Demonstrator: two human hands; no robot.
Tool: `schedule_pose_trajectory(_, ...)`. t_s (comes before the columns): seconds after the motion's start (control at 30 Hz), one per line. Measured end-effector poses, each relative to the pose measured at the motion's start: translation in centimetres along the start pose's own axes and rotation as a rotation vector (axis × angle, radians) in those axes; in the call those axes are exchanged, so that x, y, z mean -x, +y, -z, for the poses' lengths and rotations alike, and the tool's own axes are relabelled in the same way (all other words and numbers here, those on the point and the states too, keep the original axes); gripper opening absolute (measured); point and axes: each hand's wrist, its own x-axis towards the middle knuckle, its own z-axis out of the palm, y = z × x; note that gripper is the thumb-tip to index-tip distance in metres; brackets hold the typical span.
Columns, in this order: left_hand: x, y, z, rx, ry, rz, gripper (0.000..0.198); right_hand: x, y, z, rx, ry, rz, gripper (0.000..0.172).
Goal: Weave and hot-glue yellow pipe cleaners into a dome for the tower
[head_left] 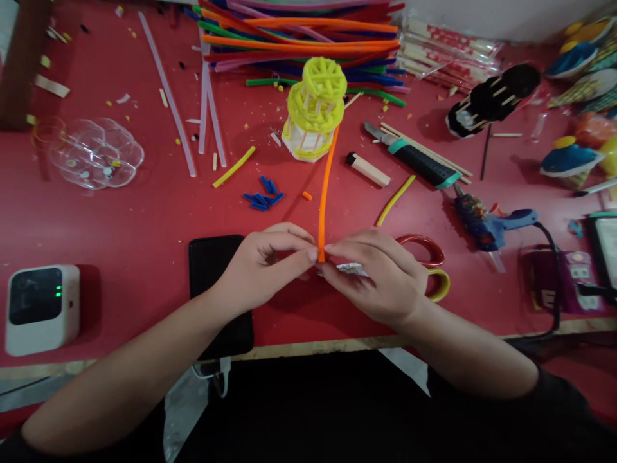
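Note:
An orange pipe cleaner [326, 186] stretches away from me, its near end between the fingertips of both hands. My left hand [267, 263] is closed, thumb and index finger pinching that end from the left. From the right, my right hand [378, 273] pinches the same end, also closed. Below the right hand lie scissors with a red and a yellow handle [438, 286], their blades mostly hidden. Beyond the pipe cleaner's far end stands a yellow tiered tower [318, 116]. One short orange piece [307, 195] and several cut blue pieces [263, 196] lie left of the pipe cleaner.
A black phone [222, 334] lies partly under my left wrist. To the right are a utility knife [424, 164], a lighter [369, 170] and a blue glue gun [491, 222] with a cord. Bundled pipe cleaners [299, 42] lie behind; a white device [43, 308] stands left.

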Motion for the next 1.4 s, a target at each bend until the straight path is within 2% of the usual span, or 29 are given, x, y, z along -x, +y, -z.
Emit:
schedule_pose_trajectory(0.17, -0.1, 0.1, 0.2, -0.082, -0.036, -0.050, 0.007, 0.0, 0.1, 0.2, -0.033, -0.023, -0.018, 0.006)
schedule_pose_trajectory(0.4, 0.0, -0.1, 0.2, -0.078, -0.038, 0.092, 0.011, 0.3, 0.6, 0.0, -0.013, -0.056, 0.053, 0.007)
schedule_pose_trajectory(0.63, 0.0, 0.1, 0.0, 0.020, -0.046, 0.186, 0.020, 0.3, 0.8, 0.0, -0.028, -0.090, 0.044, 0.002)
schedule_pose_trajectory(0.83, -0.1, 0.1, 0.1, 0.280, -0.114, 0.345, 0.027, -0.1, 0.9, 0.4, -0.063, -0.086, 0.024, 0.007)
schedule_pose_trajectory(1.0, 0.0, 0.1, 0.2, 0.273, -0.101, 0.314, 0.024, -0.1, 0.8, 0.5, -0.102, -0.080, 0.009, 0.008)
schedule_pose_trajectory(1.2, 0.0, 0.0, 0.1, 0.128, -0.091, 0.262, 0.025, -0.5, 0.8, 0.8, -0.159, -0.071, -0.009, 0.017)
schedule_pose_trajectory(1.4, 0.0, 0.1, 0.2, 0.089, -0.073, 0.236, 0.025, -0.4, 1.0, 0.8, -0.167, -0.119, -0.003, 0.013)
